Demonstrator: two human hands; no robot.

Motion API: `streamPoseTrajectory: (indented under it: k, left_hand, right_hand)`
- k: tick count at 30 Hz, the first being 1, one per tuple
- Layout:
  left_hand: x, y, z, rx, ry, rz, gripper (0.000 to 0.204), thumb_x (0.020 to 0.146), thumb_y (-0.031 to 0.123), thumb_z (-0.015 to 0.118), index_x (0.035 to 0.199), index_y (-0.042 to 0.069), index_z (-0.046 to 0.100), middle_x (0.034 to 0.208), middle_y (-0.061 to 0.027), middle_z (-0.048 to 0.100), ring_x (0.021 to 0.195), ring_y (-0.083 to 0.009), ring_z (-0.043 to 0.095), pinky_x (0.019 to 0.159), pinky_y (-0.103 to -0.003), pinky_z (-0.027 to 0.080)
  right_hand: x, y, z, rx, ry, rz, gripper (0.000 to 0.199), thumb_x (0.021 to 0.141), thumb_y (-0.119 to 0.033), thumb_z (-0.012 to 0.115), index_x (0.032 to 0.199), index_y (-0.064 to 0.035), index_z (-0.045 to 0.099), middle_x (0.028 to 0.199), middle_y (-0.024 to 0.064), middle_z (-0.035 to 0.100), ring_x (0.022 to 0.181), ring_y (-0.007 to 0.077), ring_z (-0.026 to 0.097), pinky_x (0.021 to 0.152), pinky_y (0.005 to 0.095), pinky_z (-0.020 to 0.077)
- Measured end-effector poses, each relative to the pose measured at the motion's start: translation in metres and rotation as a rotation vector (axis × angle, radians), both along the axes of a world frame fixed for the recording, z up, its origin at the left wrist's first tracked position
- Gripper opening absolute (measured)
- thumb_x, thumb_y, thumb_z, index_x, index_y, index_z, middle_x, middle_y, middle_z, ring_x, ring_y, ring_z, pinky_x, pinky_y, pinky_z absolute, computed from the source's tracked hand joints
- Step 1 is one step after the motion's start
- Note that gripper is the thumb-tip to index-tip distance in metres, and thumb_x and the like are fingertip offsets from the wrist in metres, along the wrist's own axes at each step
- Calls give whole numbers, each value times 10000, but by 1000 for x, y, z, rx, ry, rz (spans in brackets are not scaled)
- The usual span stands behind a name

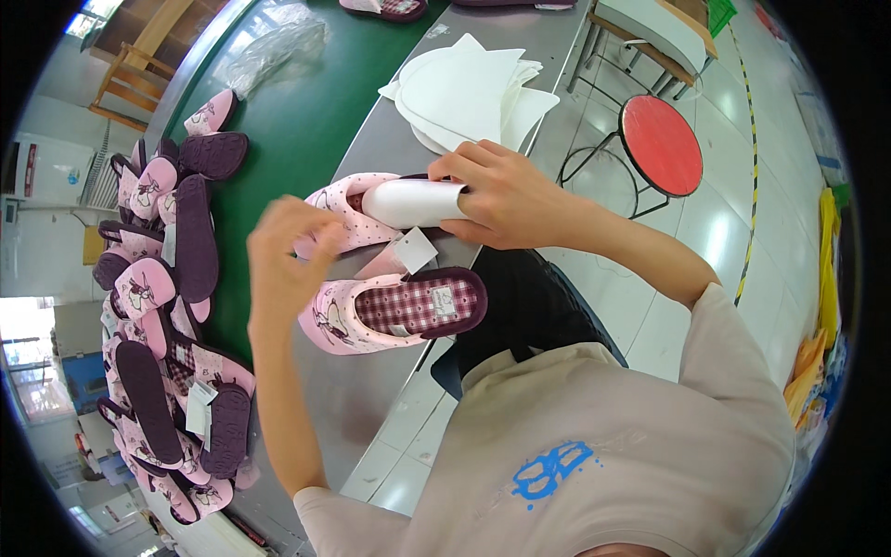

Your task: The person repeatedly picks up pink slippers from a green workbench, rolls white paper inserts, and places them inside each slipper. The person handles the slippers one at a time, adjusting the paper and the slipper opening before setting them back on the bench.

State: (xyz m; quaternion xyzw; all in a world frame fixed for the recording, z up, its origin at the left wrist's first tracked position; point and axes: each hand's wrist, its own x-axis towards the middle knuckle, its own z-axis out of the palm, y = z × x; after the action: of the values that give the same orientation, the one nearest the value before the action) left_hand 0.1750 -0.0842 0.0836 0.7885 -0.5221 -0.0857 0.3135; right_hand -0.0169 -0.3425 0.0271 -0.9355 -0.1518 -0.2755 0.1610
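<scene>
A curved white paper sheet [413, 202] is bent into a half-roll, and its front end sits inside the opening of a pink dotted slipper [332, 197]. My right hand [497, 195] grips the sheet's back end by the slipper's heel. Beside the slipper's toe is my left hand [292, 246], smeared by motion, so its fingers are unclear. Nearer to me lies the other pink slipper [408, 311], sole down, with a checked insole and dark purple edging. A white tag [415, 251] rests between the two slippers.
A stack of white sheets [473, 93] lies on the grey table edge [357, 408]. To the left, several pink and purple slippers [153, 353] are heaped along the green belt [278, 121]. Clear plastic [274, 51] lies farther back. A red stool [661, 146] stands on the right.
</scene>
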Motion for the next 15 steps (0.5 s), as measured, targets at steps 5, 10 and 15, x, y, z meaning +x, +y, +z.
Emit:
streamPoseTrajectory:
  k: [5, 10, 15]
  left_hand:
    - [45, 16, -51, 165, -264, -61, 996, 625, 322, 953, 1492, 62, 536, 1416, -187, 603, 1360, -379, 550, 1177, -471, 418]
    - [38, 5, -68, 89, -12, 29, 1081, 575, 148, 981, 1536, 78, 490, 1499, -143, 562, 1383, -360, 538, 1184, -456, 431]
    - [35, 5, -72, 3, 42, 72, 1106, 560, 198, 998, 1541, 88, 500, 1501, -147, 569, 1384, -373, 531, 1177, -476, 443]
  right_hand:
    - [25, -1, -8, -11, 61, 73, 386, 874, -288, 830, 711, 35, 697, 1262, 94, 628, 1122, 276, 594, 964, 417, 533]
    - [74, -2, -21, -31, 83, 93, 471, 952, -386, 765, 760, 41, 714, 1516, 178, 523, 1264, 356, 579, 1096, 464, 471]
    - [121, 25, -31, -115, 38, 186, 200, 908, -219, 779, 887, -21, 753, 1594, 188, 454, 1384, 349, 540, 1124, 483, 458]
